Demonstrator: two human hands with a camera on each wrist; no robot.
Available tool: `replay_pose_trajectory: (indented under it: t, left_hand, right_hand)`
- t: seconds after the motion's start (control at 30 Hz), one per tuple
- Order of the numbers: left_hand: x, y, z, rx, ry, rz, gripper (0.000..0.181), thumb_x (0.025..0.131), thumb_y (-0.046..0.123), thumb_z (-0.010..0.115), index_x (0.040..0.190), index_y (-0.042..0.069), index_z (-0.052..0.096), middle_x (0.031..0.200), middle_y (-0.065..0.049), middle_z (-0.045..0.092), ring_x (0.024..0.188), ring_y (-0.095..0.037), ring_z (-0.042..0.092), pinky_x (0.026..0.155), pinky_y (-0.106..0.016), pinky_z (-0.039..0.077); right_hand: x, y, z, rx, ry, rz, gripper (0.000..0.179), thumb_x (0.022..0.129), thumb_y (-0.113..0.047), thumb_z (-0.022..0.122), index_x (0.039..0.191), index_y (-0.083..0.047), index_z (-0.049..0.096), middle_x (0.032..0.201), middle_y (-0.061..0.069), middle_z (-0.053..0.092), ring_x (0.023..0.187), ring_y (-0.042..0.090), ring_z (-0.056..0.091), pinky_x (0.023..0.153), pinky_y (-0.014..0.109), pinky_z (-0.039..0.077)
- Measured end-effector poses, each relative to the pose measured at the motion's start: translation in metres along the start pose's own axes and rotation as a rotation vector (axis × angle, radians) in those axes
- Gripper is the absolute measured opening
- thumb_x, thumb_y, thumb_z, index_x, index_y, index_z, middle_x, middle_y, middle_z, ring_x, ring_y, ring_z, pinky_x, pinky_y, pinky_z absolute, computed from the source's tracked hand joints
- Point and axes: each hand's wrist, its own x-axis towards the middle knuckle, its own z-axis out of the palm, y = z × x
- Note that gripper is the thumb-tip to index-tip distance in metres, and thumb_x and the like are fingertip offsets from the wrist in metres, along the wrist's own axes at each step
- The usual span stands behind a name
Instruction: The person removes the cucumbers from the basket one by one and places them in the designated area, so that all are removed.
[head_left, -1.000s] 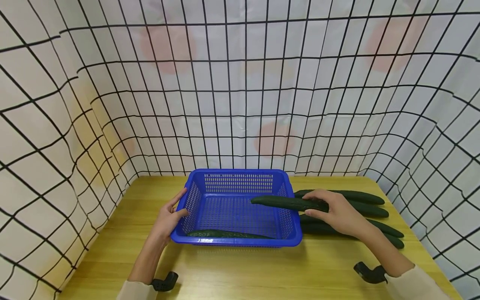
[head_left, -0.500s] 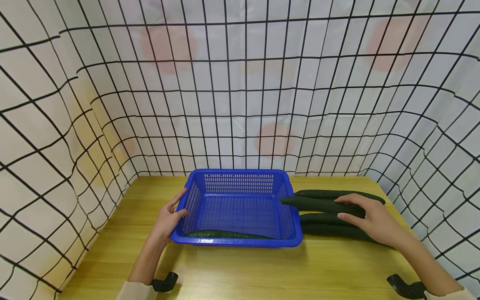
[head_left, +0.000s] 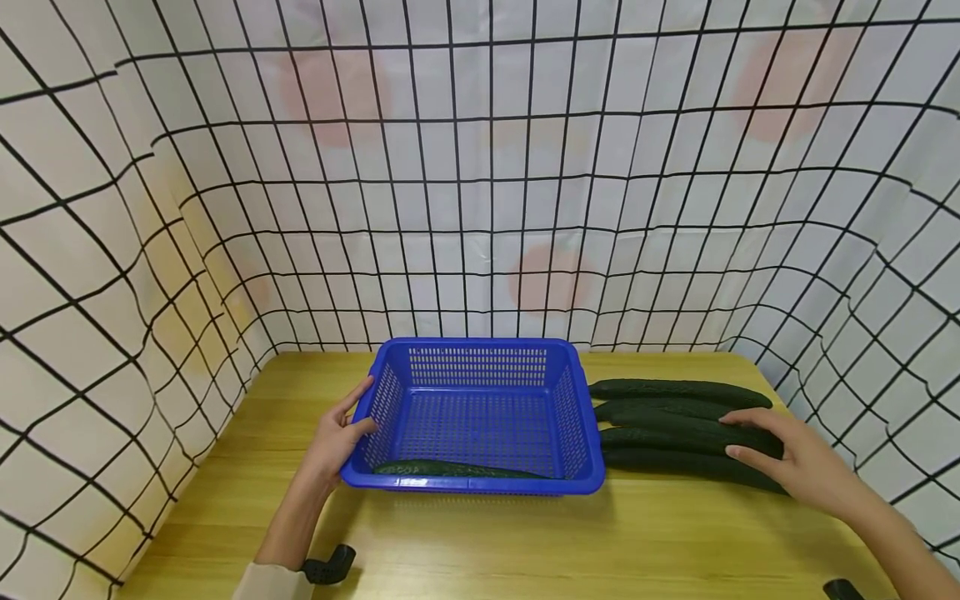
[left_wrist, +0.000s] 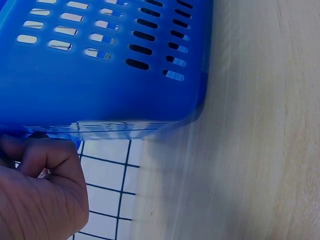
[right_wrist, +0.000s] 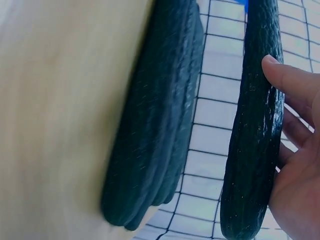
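A blue plastic basket point(head_left: 472, 482) stands mid-table, and one dark green cucumber point(head_left: 457, 468) lies inside along its near wall. My left hand point(head_left: 333, 442) grips the basket's left rim, thumb over the inside; in the left wrist view that hand point(left_wrist: 45, 185) has curled fingers at the basket wall point(left_wrist: 100, 90). My right hand point(head_left: 802, 458) holds a cucumber point(right_wrist: 255, 115) near its right end, between thumb and fingers, raised above the others. Beneath and beside it several cucumbers point(head_left: 682, 389) lie side by side on the table, right of the basket.
The pale wooden table point(head_left: 480, 550) extends in front of the basket. White curtain-like walls with a black grid point(head_left: 487, 208) enclose its back and sides. A black wrist-camera mount point(head_left: 330, 565) sits at my left wrist.
My right hand has carried its cucumber from over the basket's right rim to the right, above the other cucumbers. My left hand and the basket have stayed in place.
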Motion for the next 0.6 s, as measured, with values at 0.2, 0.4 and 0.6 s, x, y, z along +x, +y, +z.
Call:
replay_pose_trajectory:
  t: [0.2,0.4,0.6]
  left_hand:
    - [0.000,-0.001,0.000,0.005,0.002,0.001,0.079,0.093,-0.002,0.058,0.159,0.038,0.040,0.142,-0.030,0.056,0.104,-0.035,0.070,0.078,-0.047,0.063]
    - [-0.001,0.000,-0.001,0.022,-0.010,0.014,0.077,0.095,0.000,0.057,0.160,0.037,0.038,0.145,-0.030,0.054,0.104,-0.036,0.070,0.079,-0.048,0.063]
    - [-0.001,0.001,-0.001,0.023,-0.014,0.018,0.077,0.095,0.000,0.057,0.160,0.038,0.037,0.146,-0.030,0.053,0.105,-0.037,0.070,0.079,-0.048,0.063]
  right_hand:
    - [-0.014,0.013,0.004,-0.049,-0.018,0.041,0.039,0.090,-0.029,0.079,0.127,-0.022,0.069,0.123,0.004,0.070,0.108,-0.021,0.044,0.076,0.024,0.052]
    - [-0.025,0.021,0.020,-0.053,-0.013,-0.034,0.039,0.086,-0.025,0.083,0.124,-0.025,0.070,0.121,0.000,0.072,0.109,-0.014,0.053,0.079,0.013,0.048]
    - [-0.031,0.023,0.036,-0.038,-0.013,-0.094,0.042,0.083,-0.021,0.085,0.122,-0.027,0.070,0.116,-0.006,0.072,0.108,-0.009,0.059,0.080,0.013,0.051]
